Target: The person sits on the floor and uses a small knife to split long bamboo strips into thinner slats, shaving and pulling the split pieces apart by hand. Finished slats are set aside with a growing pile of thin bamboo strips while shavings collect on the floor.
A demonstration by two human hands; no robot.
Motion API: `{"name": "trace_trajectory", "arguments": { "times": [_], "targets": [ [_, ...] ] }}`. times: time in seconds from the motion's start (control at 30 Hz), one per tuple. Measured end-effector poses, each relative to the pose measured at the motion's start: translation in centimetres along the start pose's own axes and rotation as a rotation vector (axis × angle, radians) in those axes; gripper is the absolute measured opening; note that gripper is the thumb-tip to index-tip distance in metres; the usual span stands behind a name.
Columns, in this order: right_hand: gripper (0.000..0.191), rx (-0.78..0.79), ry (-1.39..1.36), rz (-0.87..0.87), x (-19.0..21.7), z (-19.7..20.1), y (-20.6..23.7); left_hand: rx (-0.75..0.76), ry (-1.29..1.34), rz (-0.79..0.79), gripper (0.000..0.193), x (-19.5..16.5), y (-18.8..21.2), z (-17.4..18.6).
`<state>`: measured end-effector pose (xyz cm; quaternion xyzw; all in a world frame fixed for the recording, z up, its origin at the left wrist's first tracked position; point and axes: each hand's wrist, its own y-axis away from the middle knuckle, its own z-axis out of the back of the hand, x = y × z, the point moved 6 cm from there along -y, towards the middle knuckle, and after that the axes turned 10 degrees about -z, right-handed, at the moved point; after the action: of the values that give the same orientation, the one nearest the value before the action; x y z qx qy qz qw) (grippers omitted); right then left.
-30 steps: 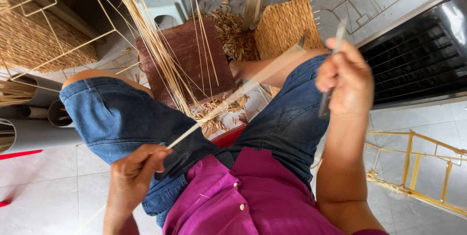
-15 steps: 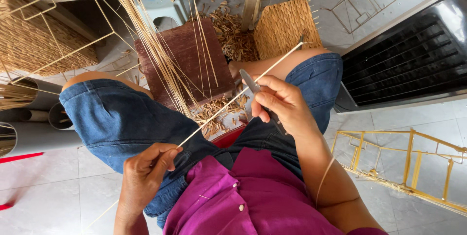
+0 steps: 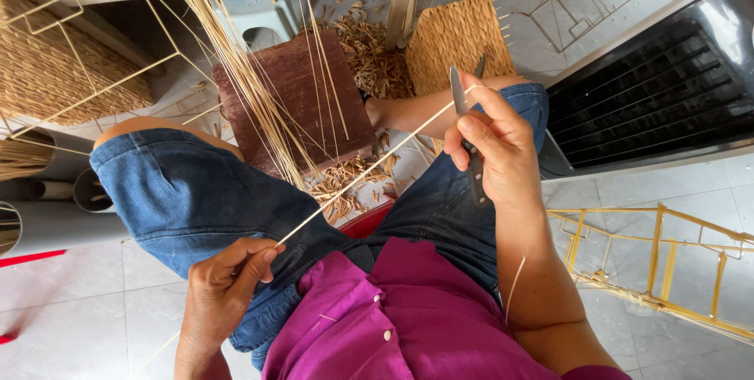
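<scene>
A thin pale straw-coloured strand [image 3: 369,168] runs diagonally across my lap from lower left to upper right. My left hand [image 3: 224,282] pinches its lower end over my left knee in blue denim shorts. My right hand [image 3: 491,148] is closed on a small knife [image 3: 463,113] with a grey blade pointing up, the blade resting against the strand's upper part above my right thigh. A bundle of long pale stalks [image 3: 236,58] hangs down in front of me, over a dark red wooden block [image 3: 302,97].
Woven straw panels on wire frames lie at the upper left [image 3: 55,66] and behind my right knee [image 3: 459,38]. Shavings [image 3: 345,179] litter the floor. Grey pipes [image 3: 55,223] lie at left, a yellow metal frame [image 3: 667,254] at right, a black grille [image 3: 660,89] beyond.
My right hand with the knife came down from the raised position at right onto the strand, then slid up along it toward the right knee. My left hand kept its pinch.
</scene>
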<state>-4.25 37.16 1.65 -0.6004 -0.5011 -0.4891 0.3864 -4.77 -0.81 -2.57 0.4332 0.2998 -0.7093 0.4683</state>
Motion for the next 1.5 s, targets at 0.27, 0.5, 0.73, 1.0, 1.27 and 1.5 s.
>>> {"name": "trace_trajectory", "arguments": {
  "times": [0.27, 0.5, 0.73, 1.0, 1.27, 1.5],
  "targets": [
    [0.052, -0.065, -0.004, 0.108, -0.6, 0.8, -0.2, -0.002, -0.005, -0.005, 0.013, -0.1, -0.1, 0.0],
    [0.046, -0.226, -0.063, 0.17, -0.5, 4.9, -0.6, -0.027, 0.021, 0.014, 0.013, 0.1, -0.1, 0.0],
    [0.053, -0.107, -0.09, 0.059, 1.0, 2.9, 0.5, -0.145, 0.059, -0.006, 0.012, -0.9, -0.6, 0.0],
    [0.056, 0.402, 0.051, -0.241, -2.4, -7.2, 2.6, -0.259, -0.056, -0.184, 0.012, -4.6, -1.5, -1.0],
    [0.035, 0.319, 0.055, -0.244, -4.4, -7.3, 2.0, -0.217, -0.11, -0.176, 0.012, -5.5, -1.7, -1.6],
    [0.033, 0.254, -0.008, -0.218, -3.3, -4.7, 1.1, -0.199, 0.004, -0.136, 0.011, -3.9, -0.9, -0.8]
  ]
}}
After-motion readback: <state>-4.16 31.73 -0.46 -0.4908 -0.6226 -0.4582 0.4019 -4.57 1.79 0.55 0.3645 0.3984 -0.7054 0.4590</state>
